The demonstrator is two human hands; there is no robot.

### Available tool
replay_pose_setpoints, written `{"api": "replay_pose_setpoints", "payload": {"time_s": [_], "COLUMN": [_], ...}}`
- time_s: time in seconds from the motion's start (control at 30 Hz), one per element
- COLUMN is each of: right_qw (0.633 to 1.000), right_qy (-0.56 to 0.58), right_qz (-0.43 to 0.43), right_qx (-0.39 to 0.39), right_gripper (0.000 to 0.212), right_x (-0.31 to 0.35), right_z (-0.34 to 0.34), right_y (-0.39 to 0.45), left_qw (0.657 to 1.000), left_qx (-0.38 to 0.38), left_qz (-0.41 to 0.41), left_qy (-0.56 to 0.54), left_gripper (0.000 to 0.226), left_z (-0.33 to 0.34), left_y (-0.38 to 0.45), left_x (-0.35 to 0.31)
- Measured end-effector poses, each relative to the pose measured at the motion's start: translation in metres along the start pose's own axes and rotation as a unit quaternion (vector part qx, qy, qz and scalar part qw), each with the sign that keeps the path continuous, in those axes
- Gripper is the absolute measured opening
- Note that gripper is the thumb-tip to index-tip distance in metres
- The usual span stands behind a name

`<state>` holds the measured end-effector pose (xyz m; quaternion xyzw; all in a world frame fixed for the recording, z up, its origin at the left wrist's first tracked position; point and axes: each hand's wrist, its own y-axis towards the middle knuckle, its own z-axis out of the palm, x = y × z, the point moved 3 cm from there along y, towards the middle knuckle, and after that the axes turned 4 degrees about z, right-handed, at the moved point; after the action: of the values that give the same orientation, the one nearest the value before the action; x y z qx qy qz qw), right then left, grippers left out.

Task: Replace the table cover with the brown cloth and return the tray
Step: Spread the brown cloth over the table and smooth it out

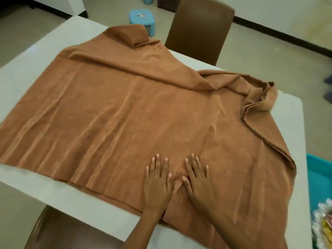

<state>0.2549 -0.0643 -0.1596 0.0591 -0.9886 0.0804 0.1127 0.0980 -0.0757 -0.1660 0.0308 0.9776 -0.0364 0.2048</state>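
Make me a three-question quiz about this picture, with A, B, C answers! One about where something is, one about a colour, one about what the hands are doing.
1. Where is the little blue stool?
A. On the table
B. On the floor beyond the table
C. Under the cloth

2. What colour is the cloth on the table?
A. Brown
B. Green
C. White

3. What are the two hands doing?
A. Gripping a tray
B. Lying flat on the cloth
C. Hanging in the air

Answers:
1 B: the blue stool stands on the floor past the table.
2 A: the cloth is brown.
3 B: the left hand and right hand press flat, fingers straight, on the cloth.
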Motion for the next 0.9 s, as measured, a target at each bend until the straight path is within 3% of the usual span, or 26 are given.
{"api": "replay_pose_setpoints", "payload": {"time_s": [0.17, 0.57, 0.73, 0.9], "right_qw": [0.997, 0.996, 0.999, 0.994], "right_qy": [0.001, 0.013, 0.03, 0.014], "right_qz": [0.075, 0.083, 0.006, -0.101], "right_qx": [-0.007, 0.002, 0.017, 0.044], "right_gripper": [0.062, 0.06, 0.066, 0.078], "right_x": [-0.057, -0.078, -0.039, 0.002], "right_z": [-0.009, -0.017, -0.011, -0.002], "right_y": [-0.046, -0.069, -0.073, -0.057], "left_qw": [1.0, 0.999, 0.987, 0.986], "left_qx": [-0.003, -0.005, 0.041, 0.061], "left_qz": [0.017, 0.042, 0.146, 0.15], "left_qy": [0.008, 0.015, 0.045, 0.028], "left_gripper": [0.054, 0.057, 0.063, 0.053], "left_z": [-0.004, -0.007, -0.005, -0.005], "left_y": [0.002, 0.002, -0.002, -0.002], "left_x": [0.014, 0.016, 0.012, 0.012]}}
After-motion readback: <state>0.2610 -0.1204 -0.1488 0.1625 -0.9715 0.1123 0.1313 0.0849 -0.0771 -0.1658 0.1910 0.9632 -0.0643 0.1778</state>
